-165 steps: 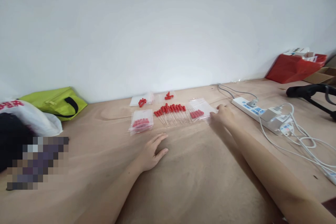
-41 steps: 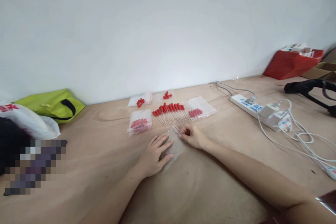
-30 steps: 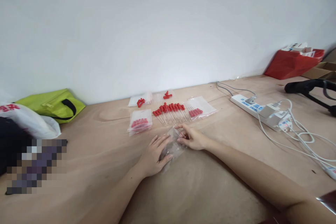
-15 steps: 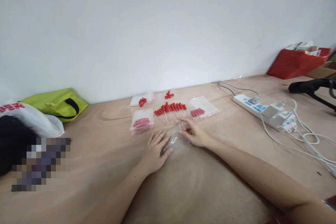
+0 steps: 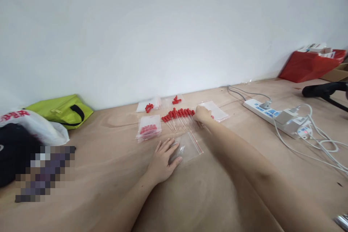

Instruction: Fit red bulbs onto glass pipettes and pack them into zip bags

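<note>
My left hand (image 5: 164, 159) lies flat, fingers spread, on the left part of a clear zip-lock bag (image 5: 187, 146) with a red line along its right edge. Beyond the bag, a fan of red-tipped sticks (image 5: 179, 119) rests on the table, tips toward the wall. My right hand (image 5: 203, 115) is closed at the right end of this fan, and its fingertips and anything in them are hidden. It partly covers a bag (image 5: 219, 111) whose red contents barely show. Left of the fan sit stacked zip-lock bags (image 5: 148, 128) with red tips inside.
Two small piles of red pieces, one left (image 5: 149, 107) and one right (image 5: 176, 100), lie on bags near the wall. A white power strip (image 5: 261, 110) with cables stands right. A green bag (image 5: 61, 110) lies left; a red bag (image 5: 307, 67) sits far right.
My right hand has left the clear zip-lock bag and moved forward to the right end of the red-tipped sticks. My left hand stays flat on the bag. The view has shifted slightly.
</note>
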Action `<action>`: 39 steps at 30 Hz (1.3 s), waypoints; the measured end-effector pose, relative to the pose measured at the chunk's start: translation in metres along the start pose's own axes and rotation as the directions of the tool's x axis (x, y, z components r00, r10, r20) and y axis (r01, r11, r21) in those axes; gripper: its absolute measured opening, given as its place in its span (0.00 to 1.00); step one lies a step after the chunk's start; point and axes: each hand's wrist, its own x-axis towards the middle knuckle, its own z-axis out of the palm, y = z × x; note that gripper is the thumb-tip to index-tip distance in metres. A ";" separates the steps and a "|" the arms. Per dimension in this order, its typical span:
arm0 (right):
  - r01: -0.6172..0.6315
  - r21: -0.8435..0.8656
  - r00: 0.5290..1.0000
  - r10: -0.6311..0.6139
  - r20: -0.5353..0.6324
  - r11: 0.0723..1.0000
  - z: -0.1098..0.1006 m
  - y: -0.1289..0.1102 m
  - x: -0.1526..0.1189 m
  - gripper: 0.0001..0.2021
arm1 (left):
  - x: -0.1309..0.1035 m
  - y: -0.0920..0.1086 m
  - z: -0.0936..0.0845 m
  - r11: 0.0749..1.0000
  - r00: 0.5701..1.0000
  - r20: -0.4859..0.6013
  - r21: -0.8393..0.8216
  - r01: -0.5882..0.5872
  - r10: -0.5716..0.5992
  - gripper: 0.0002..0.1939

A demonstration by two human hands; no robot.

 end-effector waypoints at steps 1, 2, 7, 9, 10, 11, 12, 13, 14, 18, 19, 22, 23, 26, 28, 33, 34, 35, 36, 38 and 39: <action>-0.004 -0.008 1.000 0.004 0.006 1.000 0.001 -0.004 0.001 0.10 | 0.000 0.000 0.000 1.000 1.000 -0.004 0.002 -0.002 0.002 0.23; -0.007 -0.015 1.000 0.007 0.011 1.000 0.001 -0.009 0.002 0.09 | 0.000 -0.001 0.000 1.000 1.000 -0.006 0.005 -0.002 0.002 0.23; 0.009 0.011 1.000 -0.009 0.004 1.000 -0.001 -0.019 0.002 0.13 | -0.001 -0.001 0.000 1.000 1.000 0.013 0.024 0.001 -0.002 0.23; 0.044 0.054 0.999 -0.043 -0.016 0.998 -0.006 -0.012 0.000 0.17 | -0.001 -0.001 0.000 1.000 1.000 0.018 0.028 0.006 -0.007 0.23; 0.071 0.070 0.997 -0.069 -0.027 0.995 -0.009 -0.007 -0.001 0.18 | -0.002 0.000 0.000 1.000 1.000 0.018 0.028 0.010 -0.010 0.23; 0.107 0.099 0.994 -0.104 -0.040 0.989 -0.011 0.001 -0.004 0.20 | -0.001 0.000 0.000 1.000 1.000 0.017 0.026 0.013 -0.013 0.23; 0.149 0.153 0.988 -0.142 -0.057 0.977 -0.012 0.009 -0.007 0.22 | -0.001 0.001 0.000 1.000 1.000 0.016 0.024 0.015 -0.015 0.23; 0.191 0.216 0.981 -0.179 -0.074 0.958 -0.012 0.019 -0.012 0.23 | -0.001 0.001 0.000 1.000 1.000 0.015 0.022 0.016 -0.016 0.23; 0.245 0.357 0.969 -0.219 -0.113 0.901 -0.010 0.028 -0.019 0.25 | -0.001 0.002 0.000 1.000 1.000 0.014 0.020 0.017 -0.018 0.23; 0.263 0.783 0.964 -0.179 -0.195 0.564 0.009 0.057 -0.054 0.24 | 0.000 0.002 -0.001 1.000 1.000 0.016 0.012 0.024 -0.024 0.23; 0.254 0.822 0.967 -0.155 -0.203 0.510 0.013 0.060 -0.062 0.23 | 0.000 0.002 0.000 1.000 1.000 0.012 0.008 0.024 -0.024 0.23; 0.224 0.878 0.974 -0.107 -0.197 0.422 0.021 0.059 -0.080 0.21 | 0.000 0.001 0.000 1.000 1.000 -0.017 -0.015 0.015 -0.016 0.23; 0.210 0.888 0.978 -0.102 -0.184 0.410 0.022 0.057 -0.083 0.20 | 0.000 0.001 0.000 1.000 0.999 -0.030 -0.025 0.010 -0.011 0.23; 0.160 0.908 0.986 -0.110 -0.127 0.387 0.025 0.051 -0.088 0.19 | 0.000 0.003 -0.001 0.999 0.997 -0.073 -0.050 -0.004 0.001 0.21; 0.133 0.922 0.987 -0.136 -0.089 0.364 0.029 0.049 -0.091 0.18 | 0.001 0.006 -0.003 0.997 0.995 -0.101 -0.072 -0.011 0.004 0.18; 0.063 0.959 0.975 -0.221 0.000 0.278 0.039 0.052 -0.094 0.16 | 0.000 0.008 -0.010 0.991 0.993 -0.116 -0.130 -0.025 0.010 0.13; 0.052 0.957 0.969 -0.245 0.021 0.285 0.039 0.054 -0.093 0.15 | 0.000 0.007 -0.011 0.991 0.995 -0.099 -0.134 -0.030 0.017 0.13; 0.044 0.951 0.961 -0.273 0.043 0.305 0.038 0.055 -0.092 0.14 | 0.000 0.005 -0.011 0.990 0.997 -0.076 -0.136 -0.036 0.026 0.13; 0.043 0.943 0.950 -0.305 0.064 0.331 0.037 0.057 -0.092 0.14 | 0.000 0.004 -0.012 0.989 0.998 -0.051 -0.139 -0.043 0.036 0.14; 0.057 0.930 0.926 -0.366 0.086 0.362 0.034 0.059 -0.090 0.15 | -0.001 0.000 -0.013 0.988 0.999 -0.013 -0.145 -0.051 0.049 0.17; 0.069 0.929 0.916 -0.392 0.086 0.363 0.032 0.060 -0.090 0.15 | -0.001 -0.002 -0.013 0.988 0.999 -0.002 -0.146 -0.053 0.054 0.18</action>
